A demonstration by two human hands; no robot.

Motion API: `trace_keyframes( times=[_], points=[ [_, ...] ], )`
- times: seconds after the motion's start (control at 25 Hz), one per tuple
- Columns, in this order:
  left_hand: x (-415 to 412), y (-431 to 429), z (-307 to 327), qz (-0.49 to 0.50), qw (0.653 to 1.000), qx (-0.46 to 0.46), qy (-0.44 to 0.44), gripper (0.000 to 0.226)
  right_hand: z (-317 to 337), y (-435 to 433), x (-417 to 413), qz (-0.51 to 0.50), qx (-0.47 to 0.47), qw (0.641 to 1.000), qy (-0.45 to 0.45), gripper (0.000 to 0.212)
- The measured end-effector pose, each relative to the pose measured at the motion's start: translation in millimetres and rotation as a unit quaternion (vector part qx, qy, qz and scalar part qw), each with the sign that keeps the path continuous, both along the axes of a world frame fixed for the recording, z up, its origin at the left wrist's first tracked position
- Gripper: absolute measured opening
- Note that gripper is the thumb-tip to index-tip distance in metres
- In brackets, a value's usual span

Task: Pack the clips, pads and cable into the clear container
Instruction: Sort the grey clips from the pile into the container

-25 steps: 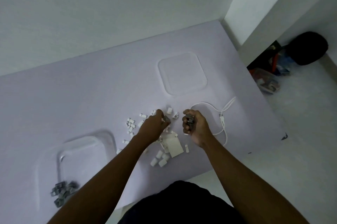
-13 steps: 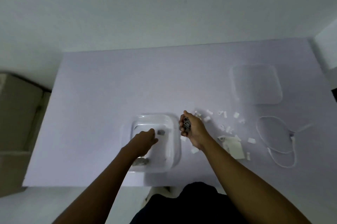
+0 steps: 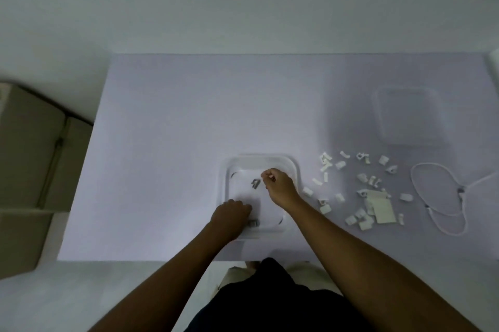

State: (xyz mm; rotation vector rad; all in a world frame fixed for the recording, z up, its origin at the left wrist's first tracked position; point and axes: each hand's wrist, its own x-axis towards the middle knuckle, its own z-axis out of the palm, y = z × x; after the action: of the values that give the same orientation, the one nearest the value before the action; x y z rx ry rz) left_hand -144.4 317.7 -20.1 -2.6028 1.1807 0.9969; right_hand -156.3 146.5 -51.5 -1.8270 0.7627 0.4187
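Note:
The clear container (image 3: 270, 159) stands on the table near its front edge. Both hands are over it. My right hand (image 3: 279, 184) hovers over the far half with loosely curled fingers, and a grey clip (image 3: 255, 183) lies just left of its fingertips. My left hand (image 3: 231, 214) rests knuckles-up at the container's front left, fingers bent down beside another grey clip (image 3: 253, 222); its palm is hidden. To the right of the container lie several white clips (image 3: 325, 167), the white pads (image 3: 383, 210) and the looped white cable (image 3: 437, 196).
The clear lid (image 3: 407, 115) lies at the back right of the lilac table (image 3: 189, 115). A cardboard box (image 3: 29, 164) stands on the floor beyond the table's left edge. The table's front edge runs just below the container.
My view swung left from the clip pile to the container. Both hands carried grey clips over it. The clips that my right hand held now lie inside, and my left hand drew back to the front.

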Motion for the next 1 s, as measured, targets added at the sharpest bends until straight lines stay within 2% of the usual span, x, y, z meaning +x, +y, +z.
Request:
trace_keyframes(
  times=[0.12, 0.24, 0.32, 0.4, 0.48, 0.56, 0.64, 0.72, 0.84, 1.0],
  points=[
    [3, 5, 5, 0.002, 0.999, -0.029, -0.017, 0.019, -12, 8, 3, 0.064, -0.047, 0.997, 0.004, 0.029],
    [15, 14, 14, 0.047, 0.993, -0.110, -0.016, 0.021, -19, 18, -2, 0.123, -0.063, 0.990, 0.008, 0.024],
    [25, 25, 18, 0.175, 0.965, -0.192, -0.041, 0.024, -24, 28, -11, 0.144, -0.073, 0.987, 0.015, 0.022],
    [31, 37, 14, 0.329, 0.909, -0.249, -0.060, 0.030, -26, 38, -22, 0.128, -0.065, 0.989, 0.017, 0.018],
    [31, 43, 6, 0.429, 0.876, -0.221, 0.011, 0.042, -25, 49, -30, 0.110, -0.054, 0.992, 0.014, 0.016],
    [27, 42, -5, 0.459, 0.861, -0.185, 0.117, 0.048, -18, 59, -35, 0.107, -0.035, 0.993, 0.018, 0.022],
    [24, 40, -10, 0.483, 0.837, -0.195, 0.169, 0.044, -9, 64, -37, 0.113, -0.016, 0.993, 0.019, 0.032],
    [22, 39, -13, 0.502, 0.820, -0.213, 0.173, 0.040, -2, 64, -41, 0.150, -0.010, 0.989, -0.001, 0.037],
    [23, 39, -13, 0.511, 0.814, -0.214, 0.174, 0.042, 3, 60, -48, 0.196, -0.020, 0.980, -0.011, 0.052],
    [23, 40, -13, 0.515, 0.808, -0.214, 0.188, 0.042, 1, 47, -59, 0.135, -0.061, 0.989, -0.012, 0.055]
  ],
)
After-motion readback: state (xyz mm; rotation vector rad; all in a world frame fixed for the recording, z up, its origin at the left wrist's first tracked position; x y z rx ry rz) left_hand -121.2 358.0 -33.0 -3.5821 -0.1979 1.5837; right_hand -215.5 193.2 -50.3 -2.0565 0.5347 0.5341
